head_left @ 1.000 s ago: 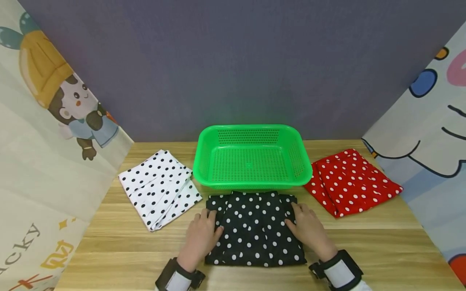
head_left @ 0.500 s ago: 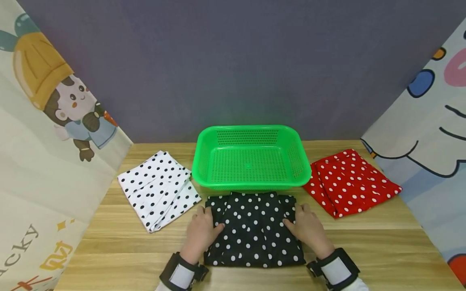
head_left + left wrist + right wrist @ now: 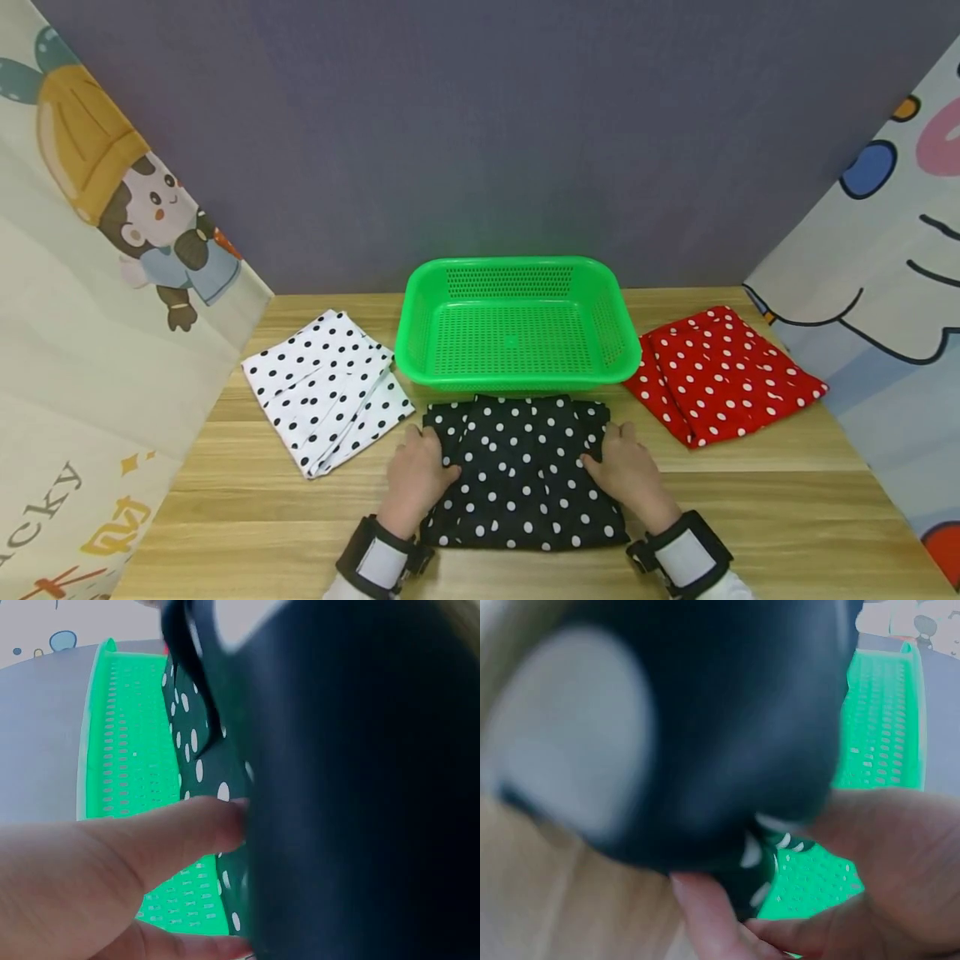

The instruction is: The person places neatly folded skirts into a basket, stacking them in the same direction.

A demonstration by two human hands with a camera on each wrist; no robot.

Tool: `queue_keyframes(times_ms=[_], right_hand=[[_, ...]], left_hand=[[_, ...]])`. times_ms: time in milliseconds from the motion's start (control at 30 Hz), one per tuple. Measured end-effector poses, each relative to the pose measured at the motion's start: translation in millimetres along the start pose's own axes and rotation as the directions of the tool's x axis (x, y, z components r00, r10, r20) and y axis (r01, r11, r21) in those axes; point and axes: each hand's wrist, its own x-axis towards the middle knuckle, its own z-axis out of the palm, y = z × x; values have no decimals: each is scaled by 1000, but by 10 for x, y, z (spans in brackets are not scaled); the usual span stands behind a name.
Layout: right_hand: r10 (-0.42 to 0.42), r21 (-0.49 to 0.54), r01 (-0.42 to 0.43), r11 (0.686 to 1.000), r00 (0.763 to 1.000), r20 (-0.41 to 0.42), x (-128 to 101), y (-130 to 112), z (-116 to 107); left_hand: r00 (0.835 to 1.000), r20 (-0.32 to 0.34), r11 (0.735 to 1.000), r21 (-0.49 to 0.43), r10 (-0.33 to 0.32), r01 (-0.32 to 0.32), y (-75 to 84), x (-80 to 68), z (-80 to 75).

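Observation:
A folded black cloth with white dots [image 3: 517, 475] lies flat on the table, just in front of the green basket. My left hand [image 3: 415, 471] pinches its left side, thumb on top and fingers at the edge. On the opposite side my right hand [image 3: 626, 467] grips it the same way. Both wrist views show the black cloth [image 3: 360, 787] close up, bulging toward the camera. In the right wrist view, fingertips [image 3: 697, 900] reach beneath the cloth's edge while the thumb presses above.
Behind the black cloth stands a green plastic basket [image 3: 517, 383] with nothing in it. To its left lies a folded white cloth with black dots [image 3: 326, 392], to its right a folded red cloth with white dots [image 3: 727, 375]. A grey wall [image 3: 495, 142] rises behind the wooden table [image 3: 787, 517].
Both hands have shifted slightly, their fingers tucking further round the sides of the black cloth. The cloths and the basket stay where they were.

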Motion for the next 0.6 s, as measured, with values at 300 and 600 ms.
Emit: queue_keyframes(times_ms=[300, 600], right_hand=[[40, 54, -42, 998, 999, 28, 7, -30, 63], [32, 109, -35, 993, 999, 35, 18, -32, 98]], left_hand=[[1000, -16, 997, -82, 1, -3, 27, 17, 40], [998, -36, 992, -113, 43, -47, -11, -3, 84]])
